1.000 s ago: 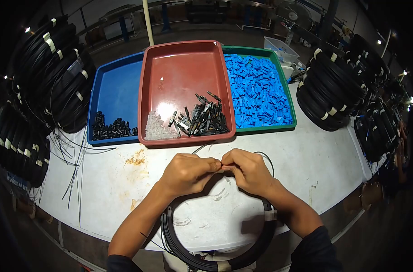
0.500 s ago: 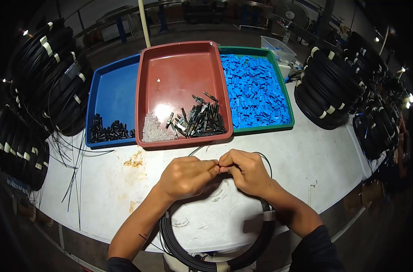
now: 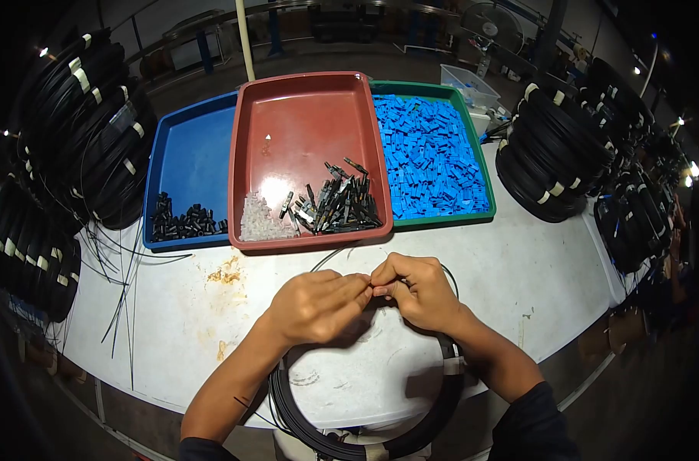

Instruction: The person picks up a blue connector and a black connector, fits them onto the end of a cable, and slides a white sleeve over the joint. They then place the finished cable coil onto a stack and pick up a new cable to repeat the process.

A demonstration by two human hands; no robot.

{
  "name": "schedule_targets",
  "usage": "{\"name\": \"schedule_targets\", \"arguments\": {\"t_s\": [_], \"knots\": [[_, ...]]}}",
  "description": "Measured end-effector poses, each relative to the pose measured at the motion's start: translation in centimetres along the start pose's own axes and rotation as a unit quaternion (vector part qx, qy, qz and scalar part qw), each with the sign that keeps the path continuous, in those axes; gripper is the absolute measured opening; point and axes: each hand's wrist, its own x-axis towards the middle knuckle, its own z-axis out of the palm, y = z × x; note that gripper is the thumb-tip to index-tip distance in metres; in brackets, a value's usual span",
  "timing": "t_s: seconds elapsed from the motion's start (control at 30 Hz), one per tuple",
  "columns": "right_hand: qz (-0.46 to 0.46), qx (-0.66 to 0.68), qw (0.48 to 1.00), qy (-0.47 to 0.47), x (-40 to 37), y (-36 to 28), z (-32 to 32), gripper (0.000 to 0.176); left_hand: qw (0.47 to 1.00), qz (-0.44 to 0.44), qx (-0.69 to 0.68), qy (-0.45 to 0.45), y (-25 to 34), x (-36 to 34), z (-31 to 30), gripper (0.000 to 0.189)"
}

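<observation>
My left hand point(image 3: 319, 306) and my right hand point(image 3: 417, 292) meet fingertip to fingertip over the table, both closed in a pinch. Whatever lies between the fingertips is hidden by them. Below and around my forearms rests a coil of black cable point(image 3: 294, 415), bound with pale tape point(image 3: 454, 366), its near part hanging over the table's front edge. A thin strand of cable point(image 3: 451, 278) curves up behind my right hand; another strand point(image 3: 325, 260) shows beyond my left hand.
A red tray point(image 3: 307, 244) holds black connectors and clear plastic pieces. Beside it are a blue tray point(image 3: 154, 184) with black parts and a green tray point(image 3: 484, 177) full of blue clips. Stacked cable coils stand left point(image 3: 107, 154) and right point(image 3: 553, 146) on the white table point(image 3: 549, 276).
My left hand's fingers have shifted slightly, while the pinch of both hands stays in nearly the same place. The whole view has moved a little.
</observation>
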Motion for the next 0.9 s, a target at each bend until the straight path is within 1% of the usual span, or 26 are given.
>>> {"name": "schedule_targets", "arguments": {"t_s": [0.03, 0.07, 0.1, 0.13, 0.17, 0.2, 0.23, 0.27, 0.3, 0.33, 0.37, 0.4, 0.43, 0.47, 0.5, 0.57, 0.6, 0.63, 0.67, 0.7, 0.73, 0.77, 0.83, 0.87, 0.9], "knots": [[-0.012, -0.021, 1.0, 0.007, 0.0, -0.1, 0.0, 0.016, 0.997, -0.05, -0.056, 0.0, 0.0, -0.1, -0.1, 0.018], [-0.012, -0.021, 1.0, 0.004, 0.0, 0.0, 0.1, 0.016, 0.989, -0.116, -0.089, -0.022, 0.1, 0.1, -0.3, 0.015], [-0.068, -0.09, 0.994, 0.014, 0.1, 0.1, 0.2, 0.017, 0.989, -0.117, -0.089, -0.022, 0.3, 0.3, -0.5, 0.015], [-0.123, -0.159, 0.979, 0.024, 0.2, 0.2, 0.2, 0.017, 0.956, -0.236, -0.173, -0.019, 0.6, 0.4, -0.5, 0.014], [-0.123, -0.159, 0.979, 0.023, 0.2, 0.1, 0.2, 0.017, 0.902, -0.35, -0.254, -0.015, 0.8, 0.6, -0.5, 0.013], [-0.168, -0.194, 0.966, 0.036, 0.4, -0.2, 0.2, 0.018, 0.868, -0.394, -0.301, -0.015, 0.8, 0.9, -0.7, 0.013], [-0.213, -0.229, 0.949, 0.05, 0.4, -0.3, 0.1, 0.019, 0.868, -0.395, -0.301, -0.014, 0.8, 0.8, -0.5, 0.013], [-0.213, -0.229, 0.949, 0.05, 0.3, -0.3, 0.1, 0.019, 0.899, -0.347, -0.268, -0.005, 0.8, 0.7, -0.3, 0.014], [-0.148, -0.197, 0.969, 0.036, -0.1, -0.3, 0.0, 0.02, 0.925, -0.297, -0.235, 0.003, 0.8, 0.6, -0.1, 0.014], [-0.083, -0.164, 0.983, 0.023, -0.3, -0.2, 0.0, 0.02, 0.978, -0.16, -0.102, -0.082, 0.5, 0.8, -0.4, 0.015], [-0.082, -0.164, 0.983, 0.025, -0.3, 0.0, 0.0, 0.02, 0.978, -0.159, -0.104, -0.083, 0.4, 0.7, -0.4, 0.015], [-0.035, -0.09, 0.995, 0.01, -0.2, 0.3, 0.0, 0.02, 0.997, -0.057, -0.011, -0.052, 0.2, 0.5, -0.3, 0.01], [0.01, -0.016, 1.0, -0.005, 0.0, 0.4, -0.1, 0.02, 0.995, 0.046, 0.083, -0.019, 0.0, 0.5, -0.1, 0.006], [0.047, 0.003, 0.999, -0.009, 0.1, -0.1, -0.2, 0.018, 0.999, 0.018, 0.049, 0.0, 0.0, 0.3, 0.1, 0.006], [0.046, 0.004, 0.999, -0.009, 0.1, 0.1, 0.0, 0.018, 0.999, 0.018, 0.05, -0.001, -0.1, 0.1, 0.3, 0.006], [-0.04, -0.059, 0.997, 0.019, -0.1, 0.7, 0.3, 0.017, 0.994, -0.089, -0.061, 0.019, -0.2, -0.2, 0.5, 0.009], [-0.04, -0.059, 0.997, 0.019, 0.0, 0.7, 0.2, 0.017, 0.988, -0.122, -0.092, 0.027, -0.2, 0.1, 0.4, 0.013], [-0.099, -0.123, 0.987, 0.026, 0.1, 0.7, 0.1, 0.017, 0.988, -0.12, -0.093, 0.027, 0.0, 0.2, 0.3, 0.013], [-0.158, -0.186, 0.969, 0.033, 0.1, 0.7, 0.0, 0.017, 0.974, -0.179, -0.135, 0.026, 0.1, 0.2, 0.1, 0.013], [-0.158, -0.187, 0.969, 0.033, 0.2, 0.5, 0.0, 0.017, 0.955, -0.237, -0.174, 0.025, 0.3, 0.1, 0.1, 0.014], [-0.194, -0.218, 0.955, 0.052, 0.3, 0.1, 0.1, 0.018, 0.934, -0.276, -0.219, 0.06, 0.4, 0.0, 0.7, 0.016], [-0.23, -0.248, 0.938, 0.072, 0.4, -0.2, 0.2, 0.018, 0.934, -0.275, -0.219, 0.061, 0.5, 0.1, 0.7, 0.016], [-0.238, -0.246, 0.937, 0.074, 0.2, -0.3, 0.0, 0.018, 0.93, -0.278, -0.237, 0.051, 0.9, 0.7, 0.3, 0.017], [-0.176, -0.22, 0.958, 0.049, -0.1, -0.1, 0.0, 0.018, 0.965, -0.206, -0.159, -0.024, 0.6, 0.7, -0.3, 0.016], [-0.114, -0.193, 0.974, 0.024, -0.3, 0.1, 0.0, 0.018, 0.965, -0.207, -0.159, -0.025, 0.5, 0.7, -0.2, 0.016]]}}
